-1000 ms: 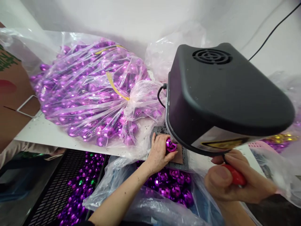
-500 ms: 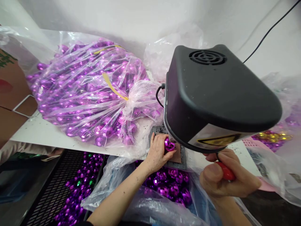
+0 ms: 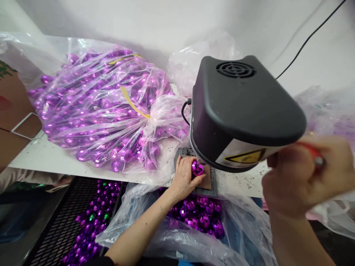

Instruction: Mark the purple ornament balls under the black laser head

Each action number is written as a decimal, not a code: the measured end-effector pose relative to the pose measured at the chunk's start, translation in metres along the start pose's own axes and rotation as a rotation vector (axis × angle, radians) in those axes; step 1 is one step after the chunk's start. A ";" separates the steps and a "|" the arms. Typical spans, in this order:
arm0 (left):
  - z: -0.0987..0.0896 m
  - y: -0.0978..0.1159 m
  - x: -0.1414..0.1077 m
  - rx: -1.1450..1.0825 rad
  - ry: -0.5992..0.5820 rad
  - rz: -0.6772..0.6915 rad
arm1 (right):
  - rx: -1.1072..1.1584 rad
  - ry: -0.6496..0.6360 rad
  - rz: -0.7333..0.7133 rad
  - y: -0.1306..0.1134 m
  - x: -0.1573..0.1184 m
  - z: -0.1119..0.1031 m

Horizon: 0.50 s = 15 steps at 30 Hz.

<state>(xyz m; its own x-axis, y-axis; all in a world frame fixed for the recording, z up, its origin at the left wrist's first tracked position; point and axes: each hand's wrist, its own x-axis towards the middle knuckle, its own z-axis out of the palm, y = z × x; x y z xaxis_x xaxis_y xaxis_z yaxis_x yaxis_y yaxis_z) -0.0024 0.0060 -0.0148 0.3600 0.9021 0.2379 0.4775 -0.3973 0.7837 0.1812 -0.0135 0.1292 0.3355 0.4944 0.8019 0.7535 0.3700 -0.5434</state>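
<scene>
A shiny purple faceted ball point(image 3: 198, 168) is pinched in the fingers of my left hand point(image 3: 183, 177). The hand rests by a brown pad point(image 3: 205, 181) on a grey metal base plate point(image 3: 213, 188), beneath the front of a black-housed machine point(image 3: 249, 107). My right hand point(image 3: 299, 177), somewhat blurred, is wrapped round a red lever handle point(image 3: 313, 150) at the machine's right side. The lever's shaft is mostly hidden behind the fingers and housing. Directly below my left hand, more purple faceted balls point(image 3: 203, 221) lie in an open clear plastic bag point(image 3: 166, 240).
A tied clear bag of purple balls point(image 3: 105, 103) covers the table's left part. A cardboard box point(image 3: 15, 107) stands at far left. Below, a black crate point(image 3: 52, 221) holds small purple and green balls. Another plastic bag point(image 3: 327, 111) sits at right.
My right hand has moved up and to the right with the red handle. My left hand still holds the ball, which now shows more fully. The view has shifted slightly.
</scene>
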 end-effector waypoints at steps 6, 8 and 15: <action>-0.016 0.013 -0.039 -0.044 0.002 0.041 | 0.058 -0.046 0.098 0.004 0.057 0.032; -0.023 0.021 -0.062 -0.005 -0.127 0.083 | 0.081 -0.038 0.102 0.010 0.057 0.033; -0.086 -0.016 -0.079 0.245 0.462 -0.069 | 0.107 -0.047 0.155 0.018 0.051 0.030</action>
<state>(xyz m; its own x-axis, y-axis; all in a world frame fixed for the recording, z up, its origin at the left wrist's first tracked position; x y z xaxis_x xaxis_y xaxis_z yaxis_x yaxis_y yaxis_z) -0.1073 -0.0447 0.0036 -0.0433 0.8857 0.4623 0.6810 -0.3124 0.6623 0.1946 0.0422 0.1532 0.4141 0.5876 0.6951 0.6299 0.3663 -0.6849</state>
